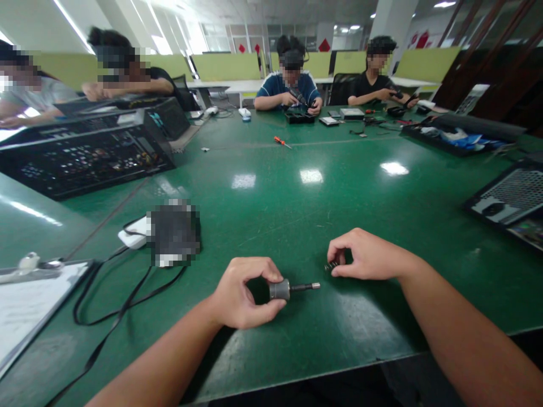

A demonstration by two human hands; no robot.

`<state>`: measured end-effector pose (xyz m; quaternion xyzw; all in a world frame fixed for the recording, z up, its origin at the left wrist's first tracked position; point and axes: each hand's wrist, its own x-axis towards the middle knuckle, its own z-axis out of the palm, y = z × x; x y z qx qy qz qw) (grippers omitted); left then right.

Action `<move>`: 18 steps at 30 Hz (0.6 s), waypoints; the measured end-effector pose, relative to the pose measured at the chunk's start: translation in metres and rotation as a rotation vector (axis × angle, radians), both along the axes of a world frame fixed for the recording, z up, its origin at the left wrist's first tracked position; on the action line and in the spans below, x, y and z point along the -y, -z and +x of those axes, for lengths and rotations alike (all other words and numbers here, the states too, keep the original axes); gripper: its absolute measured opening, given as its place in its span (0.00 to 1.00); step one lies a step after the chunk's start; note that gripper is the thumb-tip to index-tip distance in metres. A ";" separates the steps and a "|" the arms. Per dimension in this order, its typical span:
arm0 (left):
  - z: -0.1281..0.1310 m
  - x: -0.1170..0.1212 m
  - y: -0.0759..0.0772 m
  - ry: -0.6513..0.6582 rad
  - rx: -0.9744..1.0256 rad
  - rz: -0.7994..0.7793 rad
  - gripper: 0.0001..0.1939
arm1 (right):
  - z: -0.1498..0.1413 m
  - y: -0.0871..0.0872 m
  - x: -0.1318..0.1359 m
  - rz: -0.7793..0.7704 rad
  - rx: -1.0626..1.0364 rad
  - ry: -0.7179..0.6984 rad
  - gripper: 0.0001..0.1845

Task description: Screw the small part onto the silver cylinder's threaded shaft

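Observation:
My left hand (248, 291) grips a grey metal cylinder (280, 289) between thumb and fingers. From its right end a thin dark shaft (303, 287) with a bright tip points to the right; the part looks like a drill chuck, though I cannot tell for sure. A short gap to the right, my right hand (360, 254) pinches a small coil spring (330, 266) between thumb and fingertips. The spring stays apart from the shaft's tip. Both hands are just above the green table (271, 226), near its front edge.
Left of my hands are a black strap (127, 302), a white block (134, 233) and a clipboard (34, 316). A computer case (85, 152) stands far left, another metal case (513, 198) at right. A red screwdriver (280, 141) lies mid-table. Several people work opposite.

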<state>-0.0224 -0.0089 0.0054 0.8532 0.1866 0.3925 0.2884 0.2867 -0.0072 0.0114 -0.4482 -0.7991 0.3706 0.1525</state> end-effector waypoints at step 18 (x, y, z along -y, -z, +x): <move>0.050 -0.255 0.039 -0.590 0.363 -0.720 0.16 | -0.018 0.060 -0.215 -0.061 -1.034 0.836 0.13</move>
